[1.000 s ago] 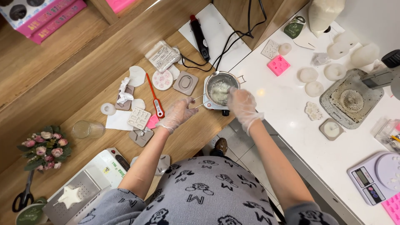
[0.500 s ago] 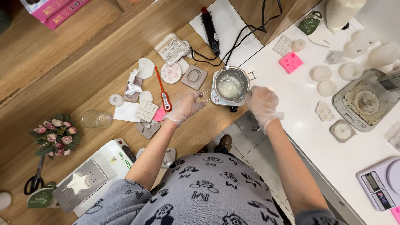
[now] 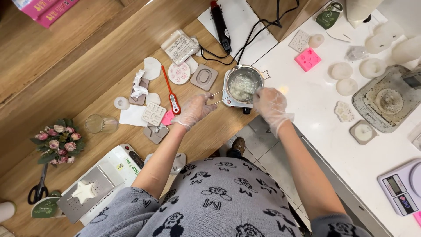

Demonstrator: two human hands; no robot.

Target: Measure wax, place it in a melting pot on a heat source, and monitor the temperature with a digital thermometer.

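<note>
Head view: small round steel melting pot (image 3: 244,83) w/ white flaky wax sits on a small hot plate at the wooden counter's right edge. Left hand (image 3: 195,109), clear glove, pinches the pot's thin wire handle (image 3: 215,97). Right hand (image 3: 271,105), gloved, closed round a thin stirrer dipping into the wax. Left of pot: red probe thermometer (image 3: 170,92), beige oval mould (image 3: 204,77). Right, on white top: 1 pink silicone mould (image 3: 307,59), 3 round white wax pieces near it
</note>
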